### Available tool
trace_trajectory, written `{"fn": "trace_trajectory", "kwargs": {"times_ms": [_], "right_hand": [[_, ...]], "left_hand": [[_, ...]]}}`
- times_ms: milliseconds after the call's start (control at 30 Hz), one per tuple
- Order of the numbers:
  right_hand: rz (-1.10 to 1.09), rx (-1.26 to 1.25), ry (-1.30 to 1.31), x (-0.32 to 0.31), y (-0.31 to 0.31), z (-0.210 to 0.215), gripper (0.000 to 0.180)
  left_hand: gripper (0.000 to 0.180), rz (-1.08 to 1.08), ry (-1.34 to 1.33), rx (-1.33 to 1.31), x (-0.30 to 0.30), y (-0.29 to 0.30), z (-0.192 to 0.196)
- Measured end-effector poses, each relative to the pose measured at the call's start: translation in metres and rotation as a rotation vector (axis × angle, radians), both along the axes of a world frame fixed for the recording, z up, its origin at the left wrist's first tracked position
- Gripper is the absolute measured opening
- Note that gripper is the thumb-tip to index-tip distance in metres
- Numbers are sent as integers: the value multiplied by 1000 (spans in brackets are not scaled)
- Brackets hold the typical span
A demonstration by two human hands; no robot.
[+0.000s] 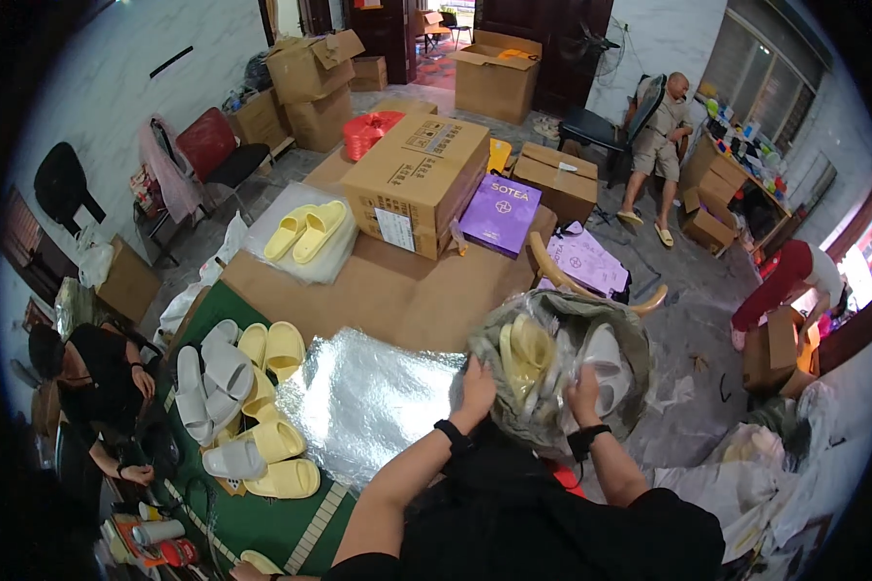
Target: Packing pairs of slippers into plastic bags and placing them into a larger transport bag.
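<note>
Counter [388, 290]: centre frame, brown top.
Box [419, 179]: set on the counter, upper centre.
Foil sheet [373, 397]: spread at lower centre.
Bag [557, 368]: clear, slippers inside, held at centre right.
Slippers [247, 407]: heaped at left.
Left hand [477, 385], right hand [583, 389]: both closed on the bag.

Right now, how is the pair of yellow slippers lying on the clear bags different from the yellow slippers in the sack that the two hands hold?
The yellow pair on the clear bags lies flat, side by side and uncovered on the cardboard table. The yellow slippers in the sack stand bunched, wrapped in shiny clear plastic next to white ones, with the left hand and right hand gripping the sack. Both share the same pale yellow colour and thick slide shape.
</note>
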State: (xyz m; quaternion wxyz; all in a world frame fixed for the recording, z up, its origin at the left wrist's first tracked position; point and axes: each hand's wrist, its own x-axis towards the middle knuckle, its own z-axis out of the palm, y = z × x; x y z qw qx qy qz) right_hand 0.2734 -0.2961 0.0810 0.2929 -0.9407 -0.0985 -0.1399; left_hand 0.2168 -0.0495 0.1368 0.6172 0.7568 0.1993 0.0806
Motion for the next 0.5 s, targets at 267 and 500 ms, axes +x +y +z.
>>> {"fn": "trace_trajectory", "kwargs": {"times_ms": [267, 500], "right_hand": [[168, -176, 264, -29, 0, 9, 40], [-79, 177, -29, 33, 76, -29, 40]], "left_hand": [[36, -109, 27, 133, -7, 11, -34], [29, -493, -13, 118, -25, -21, -26]]}}
